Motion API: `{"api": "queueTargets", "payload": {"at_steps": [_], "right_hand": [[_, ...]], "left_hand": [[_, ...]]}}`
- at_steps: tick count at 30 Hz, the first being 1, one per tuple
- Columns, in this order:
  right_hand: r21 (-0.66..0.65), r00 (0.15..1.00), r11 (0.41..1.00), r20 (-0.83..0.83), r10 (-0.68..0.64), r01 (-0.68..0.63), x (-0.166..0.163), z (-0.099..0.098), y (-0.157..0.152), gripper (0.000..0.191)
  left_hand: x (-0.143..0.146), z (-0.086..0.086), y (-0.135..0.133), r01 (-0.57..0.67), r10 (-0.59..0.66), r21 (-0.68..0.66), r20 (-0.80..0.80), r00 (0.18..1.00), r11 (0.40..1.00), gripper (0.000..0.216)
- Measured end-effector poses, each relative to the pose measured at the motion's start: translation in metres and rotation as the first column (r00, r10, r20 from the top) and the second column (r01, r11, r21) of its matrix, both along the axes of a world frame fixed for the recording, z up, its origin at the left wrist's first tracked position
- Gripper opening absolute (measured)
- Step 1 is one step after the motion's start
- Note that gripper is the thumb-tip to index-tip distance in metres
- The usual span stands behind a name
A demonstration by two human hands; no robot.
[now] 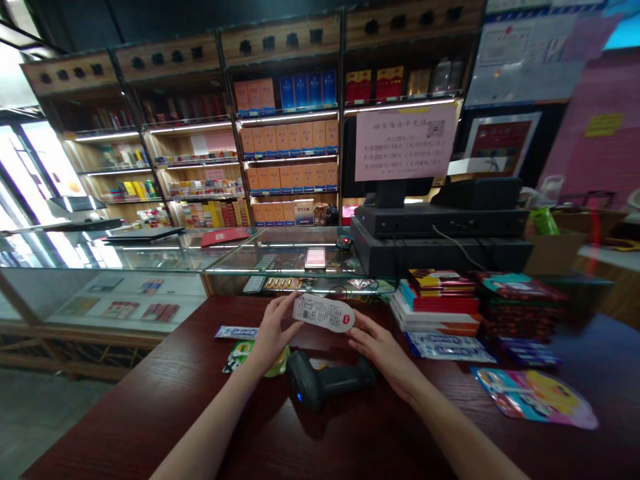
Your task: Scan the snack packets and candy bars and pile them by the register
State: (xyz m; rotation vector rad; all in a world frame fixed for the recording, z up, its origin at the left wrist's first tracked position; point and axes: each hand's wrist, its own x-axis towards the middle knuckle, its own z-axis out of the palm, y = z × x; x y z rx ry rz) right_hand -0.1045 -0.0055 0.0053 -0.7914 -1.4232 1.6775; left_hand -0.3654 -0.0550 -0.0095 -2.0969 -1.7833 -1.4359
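A white, round-ended package (324, 313), slightly waisted, is held level above the counter. Small dark print, a code patch at its left and a red mark at its right cover the side towards me; its kind is unclear. My left hand (273, 333) pinches the left end between thumb and fingers. At the other end, the fingers of my right hand (383, 350) grip the edge. Below the package, a black barcode scanner (327, 380) with a blue light lies on the counter. Behind my left hand are a green packet (240, 353) and a blue-white packet (233, 331), both partly hidden.
On the dark wooden counter (150, 413), stacked boxes (435, 307) and dark packets (520, 310) stand at the right. A colourful pouch (537, 397) lies nearer me. Beyond are a glass display case (280, 243), a black register (440, 227) and stocked shelves (290, 140).
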Motion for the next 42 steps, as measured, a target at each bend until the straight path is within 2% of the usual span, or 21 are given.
{"api": "queueTargets", "payload": {"at_steps": [5,10,15,19,23,27,31,35,39,42], "right_hand": [[-0.014,0.998,0.998,-0.032,-0.055,0.054,0.002,-0.004,0.006,0.066],[0.019,0.992,0.992,-0.023,-0.124,0.125,0.008,-0.008,0.012,0.066],[0.094,0.986,0.983,0.024,-0.163,0.16,0.016,-0.009,0.015,0.059],[0.11,0.988,0.983,0.01,-0.153,0.151,0.019,-0.006,0.014,0.06],[0.104,0.987,0.982,-0.022,-0.157,0.159,0.02,-0.004,0.014,0.071],[0.148,0.977,0.966,-0.036,-0.209,0.212,0.022,-0.002,0.014,0.072],[0.245,0.956,0.924,-0.089,-0.28,0.293,0.027,0.001,0.012,0.071],[0.333,0.932,0.87,-0.147,-0.332,0.363,0.037,0.006,0.012,0.074],[0.306,0.921,0.87,-0.176,-0.348,0.388,0.05,0.007,0.011,0.083],[0.306,0.916,0.864,-0.174,-0.362,0.4,0.064,0.005,0.01,0.085]], "left_hand": [[0.001,0.002,0.0,0.152,-0.136,-0.088,0.164,0.977,0.984,0.065],[0.006,0.006,-0.003,0.321,-0.246,-0.178,0.347,0.905,0.93,0.068],[0.014,0.01,-0.004,0.351,-0.271,-0.132,0.412,0.87,0.927,0.064],[0.022,0.008,-0.006,0.323,-0.251,-0.119,0.405,0.879,0.939,0.057],[0.031,0.009,-0.012,0.34,-0.282,-0.116,0.354,0.892,0.933,0.056],[0.043,0.015,-0.021,0.344,-0.315,-0.084,0.244,0.917,0.935,0.055],[0.056,0.021,-0.029,0.37,-0.353,-0.092,0.164,0.921,0.924,0.055],[0.067,0.02,-0.032,0.409,-0.388,-0.099,0.18,0.904,0.907,0.051],[0.081,0.019,-0.029,0.426,-0.397,-0.099,0.221,0.891,0.899,0.049],[0.093,0.022,-0.025,0.425,-0.396,-0.075,0.243,0.885,0.902,0.06]]}}
